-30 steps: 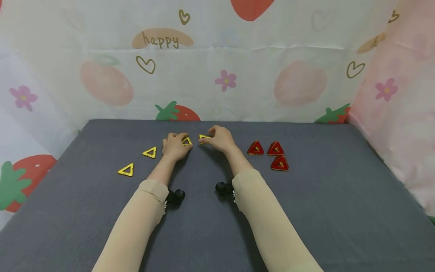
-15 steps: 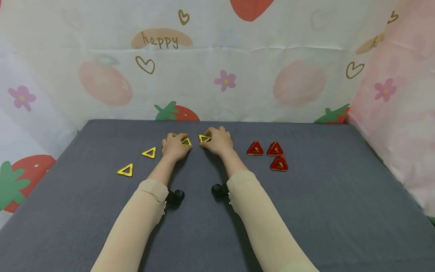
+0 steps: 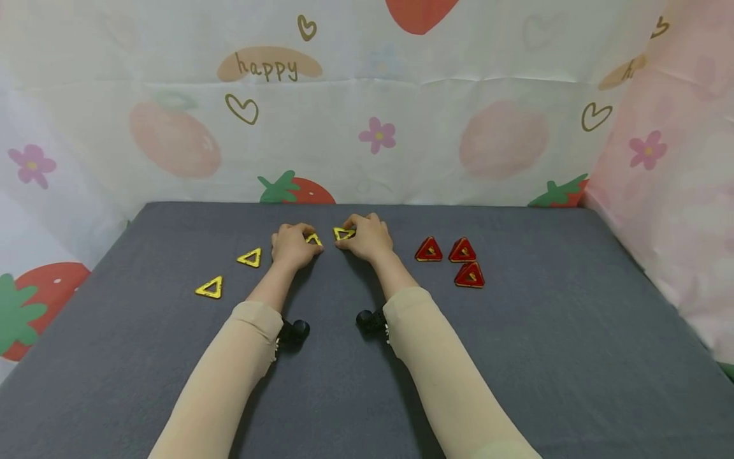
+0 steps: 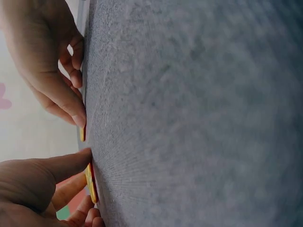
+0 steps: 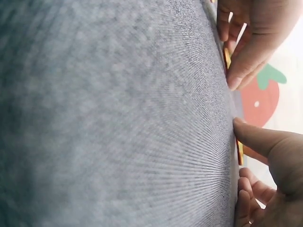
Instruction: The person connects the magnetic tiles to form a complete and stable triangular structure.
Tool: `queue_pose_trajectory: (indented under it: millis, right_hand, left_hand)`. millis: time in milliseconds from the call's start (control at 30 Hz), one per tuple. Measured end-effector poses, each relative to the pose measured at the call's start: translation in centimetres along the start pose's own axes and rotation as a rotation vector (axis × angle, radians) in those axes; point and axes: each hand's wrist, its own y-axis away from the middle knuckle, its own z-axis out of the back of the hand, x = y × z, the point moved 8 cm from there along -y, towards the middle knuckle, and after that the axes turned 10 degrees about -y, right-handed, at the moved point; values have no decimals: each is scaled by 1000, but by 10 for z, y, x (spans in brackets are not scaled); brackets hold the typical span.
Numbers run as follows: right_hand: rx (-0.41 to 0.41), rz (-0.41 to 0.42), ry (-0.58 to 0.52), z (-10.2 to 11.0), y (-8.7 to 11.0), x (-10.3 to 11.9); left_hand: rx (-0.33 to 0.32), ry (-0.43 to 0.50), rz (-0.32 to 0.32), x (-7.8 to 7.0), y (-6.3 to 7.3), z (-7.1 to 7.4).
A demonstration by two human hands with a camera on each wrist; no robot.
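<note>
Both hands are at the far part of the grey table, close together. My left hand (image 3: 294, 247) holds a yellow triangle frame (image 3: 313, 240) flat at the cloth, between thumb and fingers. A second yellow triangle frame (image 3: 343, 234) lies a small gap to the right, pinched at its edges by my right hand (image 3: 369, 239). From the side, the left wrist view shows the left triangle (image 4: 91, 183) with a red underside beneath its yellow top. In the right wrist view the right thumb touches the near edge of its triangle (image 5: 240, 152). Fingers hide part of each piece.
Two more yellow triangles, one nearer (image 3: 209, 287) and one farther (image 3: 250, 257), lie left of the left hand. Three red triangles (image 3: 429, 249) sit to the right, two of them touching. A printed curtain (image 3: 424, 166) stands behind the table (image 3: 562, 331).
The right hand has shifted slightly left and changed its hold, so more of its yellow triangle shows. The left hand keeps its hold with hardly any movement.
</note>
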Motion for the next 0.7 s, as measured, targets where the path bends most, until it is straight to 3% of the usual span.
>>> queue_pose_trajectory:
  millis: [233,400,567,700]
  right_hand:
    - [4,-16,-6,0,0,-2]
    - [5,-15,-2,0,0,-1]
    - [22,-3,0,0,-1,-1]
    - [29,9,-2,1,-1,-1]
  left_hand:
    - [-35,84,2,0,-1,2]
    - [-23,181,4,-2,0,4]
    - [51,175,-65,-9,6,2]
    - [160,187,-136,-18,16,-2]
